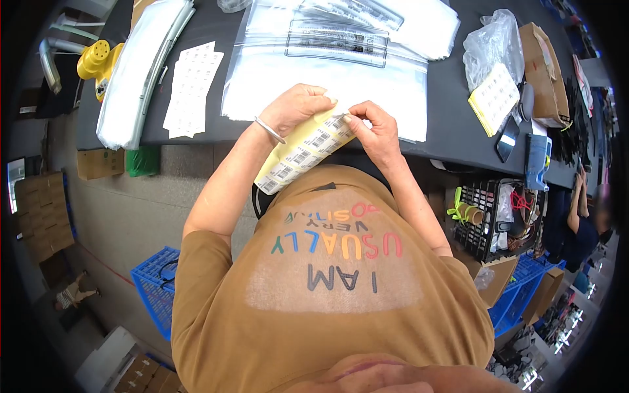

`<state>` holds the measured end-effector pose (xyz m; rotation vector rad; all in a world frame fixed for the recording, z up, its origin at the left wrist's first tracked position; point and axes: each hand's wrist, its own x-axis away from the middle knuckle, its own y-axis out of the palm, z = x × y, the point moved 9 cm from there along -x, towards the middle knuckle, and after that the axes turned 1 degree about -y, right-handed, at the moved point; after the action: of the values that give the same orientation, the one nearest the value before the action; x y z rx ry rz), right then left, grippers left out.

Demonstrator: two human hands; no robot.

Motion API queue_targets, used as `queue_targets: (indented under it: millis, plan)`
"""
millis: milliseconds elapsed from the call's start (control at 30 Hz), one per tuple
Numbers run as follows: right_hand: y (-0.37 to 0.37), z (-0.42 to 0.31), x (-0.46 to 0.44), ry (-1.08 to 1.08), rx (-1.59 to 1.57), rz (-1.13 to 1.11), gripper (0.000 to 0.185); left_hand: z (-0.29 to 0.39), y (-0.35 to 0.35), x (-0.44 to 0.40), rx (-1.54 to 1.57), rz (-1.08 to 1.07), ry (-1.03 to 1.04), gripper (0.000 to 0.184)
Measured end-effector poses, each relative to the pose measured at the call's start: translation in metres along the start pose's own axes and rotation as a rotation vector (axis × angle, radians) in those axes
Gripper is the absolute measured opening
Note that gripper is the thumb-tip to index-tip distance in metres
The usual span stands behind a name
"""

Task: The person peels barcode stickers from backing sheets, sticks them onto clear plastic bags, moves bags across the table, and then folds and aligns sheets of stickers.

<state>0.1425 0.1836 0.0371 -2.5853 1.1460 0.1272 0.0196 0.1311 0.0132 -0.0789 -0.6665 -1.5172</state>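
A sheet of barcode labels (303, 157) with a yellowish backing slants between my hands, just over the table's near edge. My left hand (296, 111), with a bangle at the wrist, is closed on the sheet's upper end. At the sheet's upper right corner my right hand (378, 134) pinches with thumb and finger; whether a single label is lifted there is too small to tell. Just beyond my hands lies a stack of clear plastic bags (321, 72), some with dark printed panels.
White label sheets (192, 92) and a long bundle of plastic sleeves (141, 72) lie on the left. To the right are a stack of yellow-edged labels (493, 98), a phone (507, 139), a crumpled plastic bag (493, 46) and a cardboard box (545, 75). A black crate (488, 216) stands below.
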Motion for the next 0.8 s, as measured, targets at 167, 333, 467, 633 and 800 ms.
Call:
queue_targets:
  millis: [167, 333, 467, 633, 800]
  plan:
    - [-0.01, -0.037, 0.002, -0.236, 0.21, 0.156, 0.014, 0.004, -0.008, 0.001, -0.296, 0.094, 0.033, 0.024]
    - [-0.004, -0.046, 0.004, -0.411, 0.37, 0.13, 0.019, 0.019, -0.004, 0.003, -0.555, 0.151, 0.116, 0.029]
    - [0.001, -0.049, 0.007, -0.468, 0.396, 0.11, 0.017, 0.02, -0.001, 0.006, -0.572, 0.158, 0.136, 0.031]
    - [0.003, -0.049, 0.007, -0.454, 0.415, 0.09, 0.014, 0.021, 0.0, 0.01, -0.616, 0.204, 0.124, 0.038]
    - [0.003, -0.046, 0.006, -0.399, 0.398, 0.072, 0.014, 0.02, -0.001, 0.008, -0.686, 0.204, 0.124, 0.037]
